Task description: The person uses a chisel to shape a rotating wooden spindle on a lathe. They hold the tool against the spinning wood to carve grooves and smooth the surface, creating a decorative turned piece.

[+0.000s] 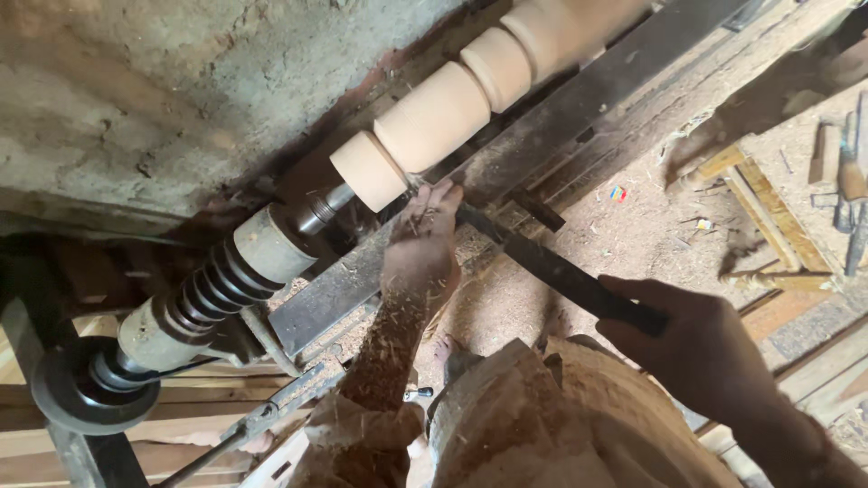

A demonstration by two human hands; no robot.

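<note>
a: sawdust covers the ground (579,244) below a wood lathe, and a rough grey wall (136,99) rises behind it. what is on the lathe?

b: pale turned wood (434,113), cut into rounded sections, runs up and right from a metal spindle (325,206). a stepped pulley (203,294) sits at the spindle's lower left.

a: and the hands?

b: left hand (420,244), flecked with shavings, rests on the long dark tool rest (579,99) just in front of the wood, fingers together, pinching a dark chisel (551,271) near its tip. right hand (701,348) is clamped around the chisel's far end, well back from the wood.

a: anything in the way?

b: the person's dusty clothed body (542,416) fills the lower view. loose wooden strips (768,217) lie right of the wood.
</note>
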